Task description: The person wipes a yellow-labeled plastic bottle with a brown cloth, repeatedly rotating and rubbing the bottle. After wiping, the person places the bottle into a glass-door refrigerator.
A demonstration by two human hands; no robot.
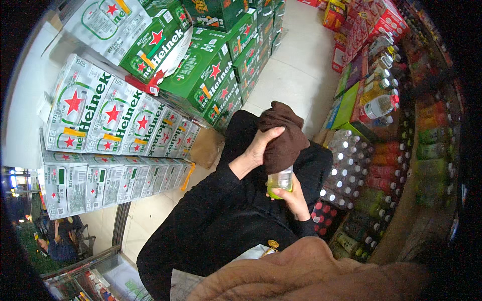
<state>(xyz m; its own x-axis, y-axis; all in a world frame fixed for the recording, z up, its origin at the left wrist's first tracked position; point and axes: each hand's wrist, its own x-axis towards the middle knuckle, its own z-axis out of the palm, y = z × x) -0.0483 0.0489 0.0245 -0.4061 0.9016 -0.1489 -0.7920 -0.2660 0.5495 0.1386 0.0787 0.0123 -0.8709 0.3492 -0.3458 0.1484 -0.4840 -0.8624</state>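
Note:
Above my lap, my left hand (259,148) is closed on a dark brown cloth (285,138), its thumb pressed along the fabric. The cloth drapes over the upper part of a bottle (280,181), whose top is hidden beneath it. Clear plastic and a yellow-green lower part of the bottle show under the cloth. My right hand (295,199) grips the bottle low down, with its thumb across the front.
Silver-white beer cartons (113,113) are stacked on my left, with green cartons (211,70) farther ahead. On my right, shelves hold bottles with white caps (346,155) and a large red-capped bottle (379,108). Pale floor tiles (296,55) run between them.

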